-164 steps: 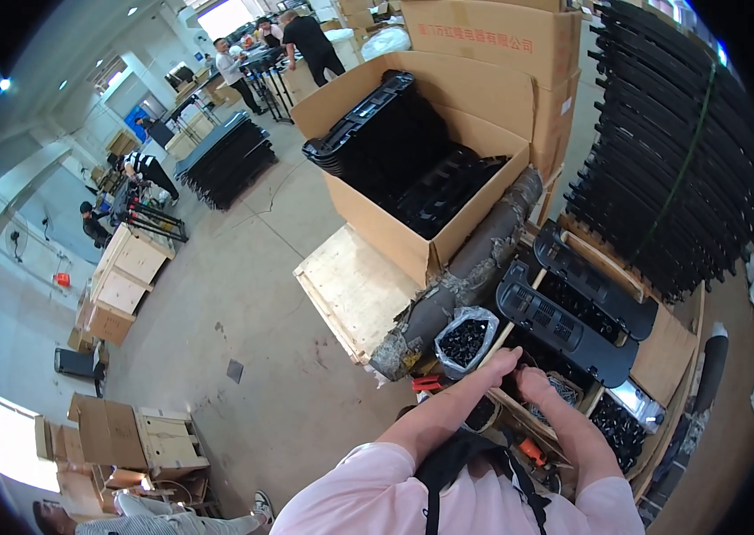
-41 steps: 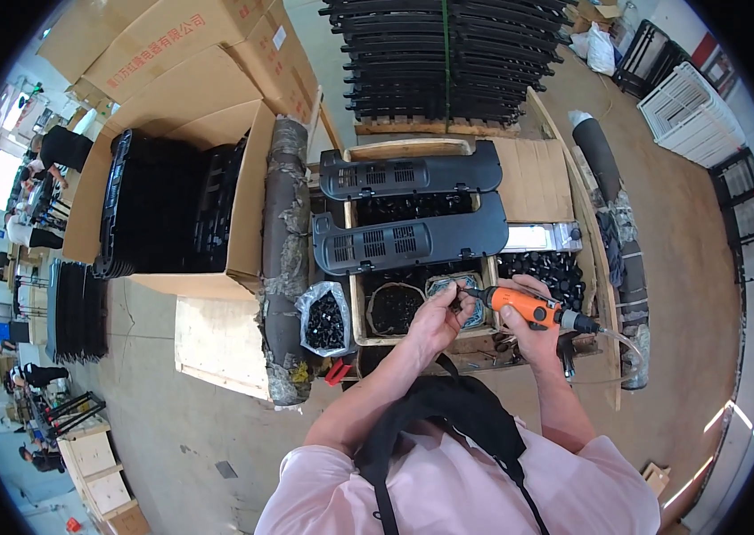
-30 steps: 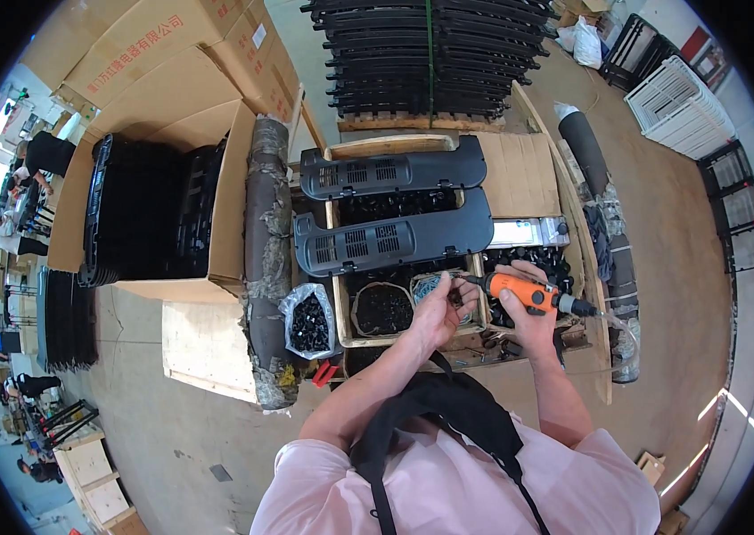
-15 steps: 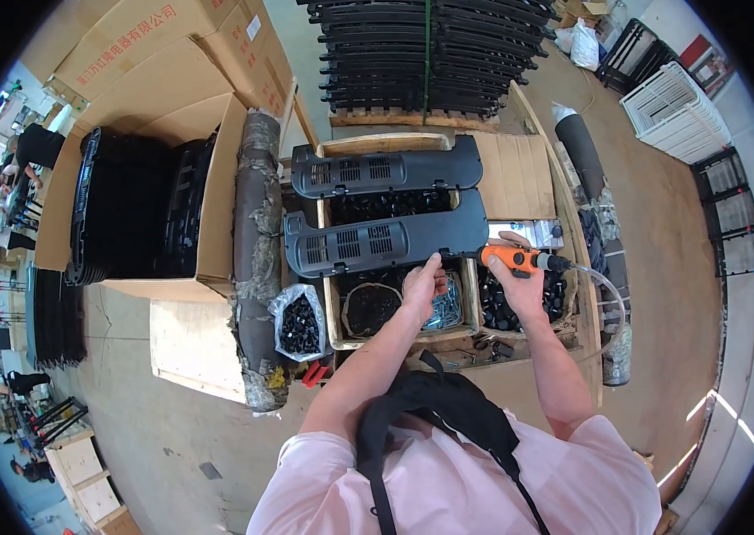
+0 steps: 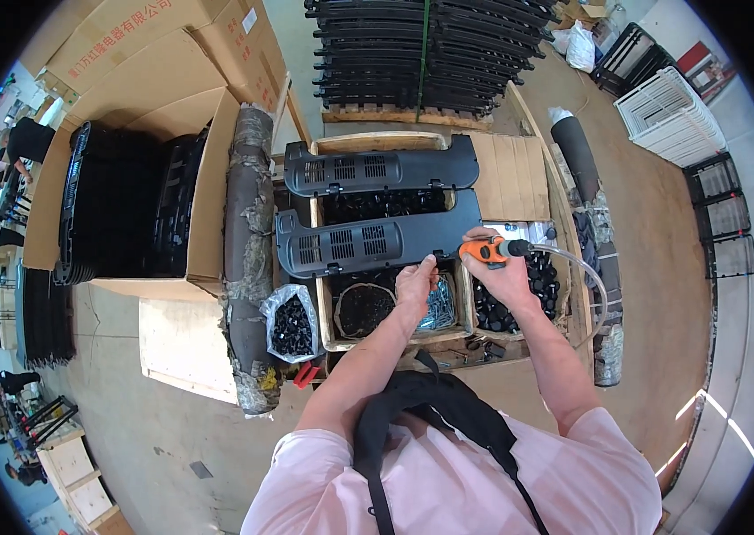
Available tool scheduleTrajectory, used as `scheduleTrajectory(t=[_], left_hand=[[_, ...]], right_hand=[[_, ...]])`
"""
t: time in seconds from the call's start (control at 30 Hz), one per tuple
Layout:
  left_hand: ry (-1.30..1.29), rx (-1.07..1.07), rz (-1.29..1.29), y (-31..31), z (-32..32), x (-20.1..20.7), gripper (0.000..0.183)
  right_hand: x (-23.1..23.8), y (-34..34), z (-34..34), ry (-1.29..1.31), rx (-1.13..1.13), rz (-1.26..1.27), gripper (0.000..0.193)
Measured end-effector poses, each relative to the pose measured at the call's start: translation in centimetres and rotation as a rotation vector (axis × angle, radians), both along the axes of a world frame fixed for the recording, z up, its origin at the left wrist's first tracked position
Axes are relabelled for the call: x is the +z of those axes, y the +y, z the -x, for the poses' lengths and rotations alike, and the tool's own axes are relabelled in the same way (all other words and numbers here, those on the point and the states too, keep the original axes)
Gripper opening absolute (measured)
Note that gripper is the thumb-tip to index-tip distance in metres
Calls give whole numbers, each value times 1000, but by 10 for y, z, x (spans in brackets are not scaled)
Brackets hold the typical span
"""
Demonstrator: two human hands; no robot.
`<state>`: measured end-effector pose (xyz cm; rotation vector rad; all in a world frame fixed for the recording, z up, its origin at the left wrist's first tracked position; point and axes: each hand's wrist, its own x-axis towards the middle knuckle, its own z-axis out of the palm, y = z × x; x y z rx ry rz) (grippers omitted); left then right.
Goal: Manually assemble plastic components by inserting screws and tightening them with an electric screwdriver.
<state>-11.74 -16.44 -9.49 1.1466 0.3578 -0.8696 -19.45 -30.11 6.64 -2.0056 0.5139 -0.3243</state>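
Observation:
My right hand is wrapped round an orange and black power screwdriver, its front end pointing left at the right part of a dark grey plastic cover. From the driver's rear a clear hose curves down to the right. Against the cover's near edge, the fingers of my left hand are pinched together; what lies between them is too small to make out. A second matching cover rests just beyond. Both lie across a wooden bin with compartments; silvery screws fill one below my left hand.
Black small parts fill the right compartment and a plastic bag at the left. Red handles stick out near the bag. A wrapped roll and an open cardboard box stand left; stacked black frames rise behind.
The screwdriver has moved left and turned, its front now at the cover's right part. My left hand stays pinched at the cover's near edge. The whole view has shifted slightly.

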Motion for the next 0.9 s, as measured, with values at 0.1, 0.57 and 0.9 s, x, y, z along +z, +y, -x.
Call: scheduleTrajectory(t=[0.1, 0.57, 0.9], left_hand=[[-1, -12, -33, 2, 1, -1, 28], [-12, -25, -50, 3, 0, 2, 27], [-108, -131, -75, 21, 4, 5, 34]], right_hand=[[6, 3, -2, 41, 15, -17, 36], [16, 0, -6, 104, 136, -6, 50], [39, 12, 27, -117, 29, -165, 50]])
